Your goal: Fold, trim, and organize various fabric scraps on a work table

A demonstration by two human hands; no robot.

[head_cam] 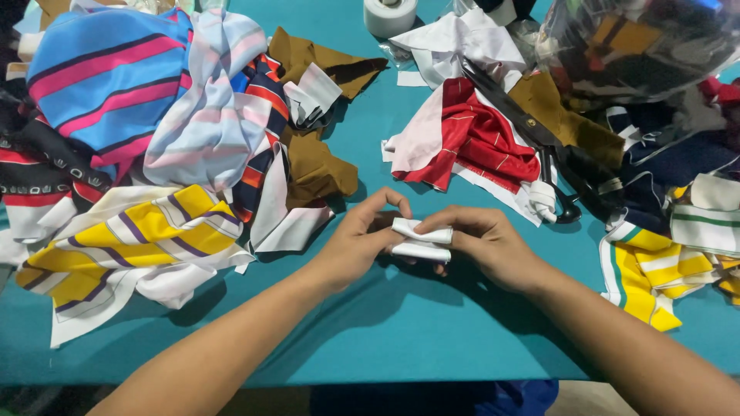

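The small folded white cloth strip [421, 240] sits between my two hands, just above the teal table [401, 323], near the middle of the view. My left hand [358, 243] pinches its left end, thumb and forefinger curled round it. My right hand [482, 245] closes over the right end, fingers wrapped along the top edge. Both hands are narrow and gripping the strip, their fingertips almost meeting. Just beyond my right hand lies a red cloth with thin pale lines [478, 142], and across it black scissors [539, 146] point away to the upper left. Behind my left hand is a brown scrap [316, 166]. Far to the left spreads a heap with a yellow striped piece [146, 231] and a blue and pink striped piece [104, 77]. A white tape roll [389, 15] stands at the far edge
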